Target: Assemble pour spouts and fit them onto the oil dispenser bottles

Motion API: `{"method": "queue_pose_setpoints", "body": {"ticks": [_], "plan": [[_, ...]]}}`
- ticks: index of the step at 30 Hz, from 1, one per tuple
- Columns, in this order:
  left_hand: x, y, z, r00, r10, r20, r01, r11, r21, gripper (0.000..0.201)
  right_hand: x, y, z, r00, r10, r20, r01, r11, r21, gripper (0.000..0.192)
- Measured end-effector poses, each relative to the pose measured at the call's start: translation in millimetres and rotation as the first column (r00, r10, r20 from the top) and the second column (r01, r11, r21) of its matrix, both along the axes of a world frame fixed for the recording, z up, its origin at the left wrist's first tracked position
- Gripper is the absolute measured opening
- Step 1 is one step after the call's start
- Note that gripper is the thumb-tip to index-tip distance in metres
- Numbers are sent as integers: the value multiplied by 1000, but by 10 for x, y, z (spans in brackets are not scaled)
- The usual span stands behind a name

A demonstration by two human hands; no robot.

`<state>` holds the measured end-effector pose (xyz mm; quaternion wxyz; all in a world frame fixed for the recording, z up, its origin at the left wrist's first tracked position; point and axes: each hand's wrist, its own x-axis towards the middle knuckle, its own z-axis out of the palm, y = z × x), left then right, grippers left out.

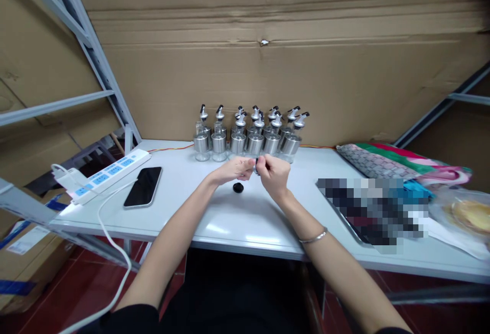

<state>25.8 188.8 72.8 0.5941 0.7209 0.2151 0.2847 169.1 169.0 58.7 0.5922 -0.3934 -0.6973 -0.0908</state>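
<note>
My left hand and my right hand meet over the middle of the table, fingers closed. Between their thumbs shows a bit of a small pourer spout, dark with a silvery part; both hands grip it and hide most of it. Just below my left hand, a round black cap lies on the white table. Beyond the hands stand several glass-and-steel oil bottles in rows. Most carry silver spouts with black tips, while two front bottles at the left have bare necks.
To the left lie a phone and a white power strip with a white cable. A blurred-out flat item, a colourful plastic bag and a bag with something round and yellowish occupy the right. Cardboard walls the back.
</note>
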Motion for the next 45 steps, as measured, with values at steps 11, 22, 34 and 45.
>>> {"method": "queue_pose_setpoints", "body": {"ticks": [11,22,34,45], "plan": [[55,5,-145,900,433,49,-415,819,396,53,20,85,-38,994,71,-84,-92,955,-283,40],[15,22,-186,776,630,36,-299,317,900,31,16,107,-14,949,138,-283,-255,863,-436,50],[20,16,-178,806,582,107,-330,292,897,18,-38,58,-20,915,209,-345,-345,847,-404,46],[87,-50,-191,815,557,160,-382,309,871,18,60,103,17,881,296,-369,-467,673,-574,57]]}}
